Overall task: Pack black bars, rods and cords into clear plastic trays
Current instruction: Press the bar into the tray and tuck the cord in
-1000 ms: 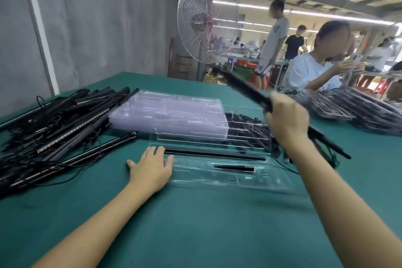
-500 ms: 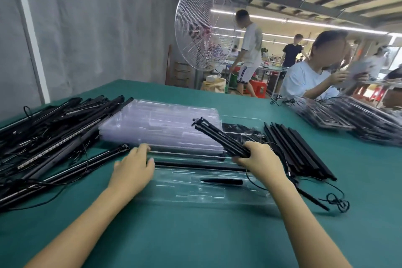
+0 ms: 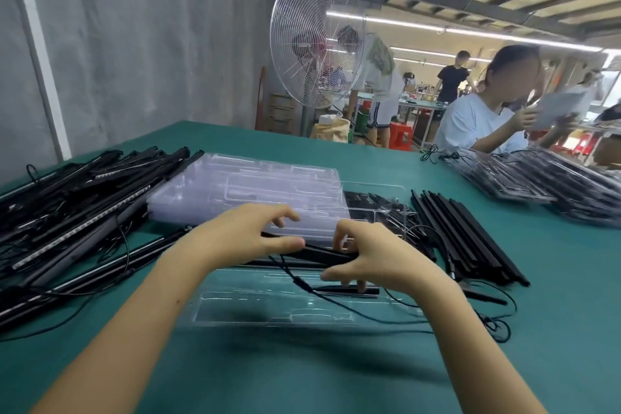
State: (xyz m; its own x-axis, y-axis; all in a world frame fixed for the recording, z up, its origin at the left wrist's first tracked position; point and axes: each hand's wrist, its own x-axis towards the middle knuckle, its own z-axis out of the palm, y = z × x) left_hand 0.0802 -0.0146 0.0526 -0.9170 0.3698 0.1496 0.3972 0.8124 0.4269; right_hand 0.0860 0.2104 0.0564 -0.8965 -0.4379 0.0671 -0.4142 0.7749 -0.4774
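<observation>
Both hands hold one black bar (image 3: pixel 321 254) just above the clear tray (image 3: pixel 255 312) — left hand (image 3: pixel 242 239) pinches its left end, right hand (image 3: pixel 379 262) curls round the right end. A cord (image 3: pixel 304 284) dangles from the bar across the tray. Stack of empty trays (image 3: pixel 252 191) behind the tray, bar pile (image 3: pixel 67 212) to its left, rods (image 3: pixel 470 239) to its right.

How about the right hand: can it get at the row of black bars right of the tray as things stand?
Probably yes: the row of black bars lies uncovered just beside the right hand. But that hand grips a black bar, so it must let go first.
</observation>
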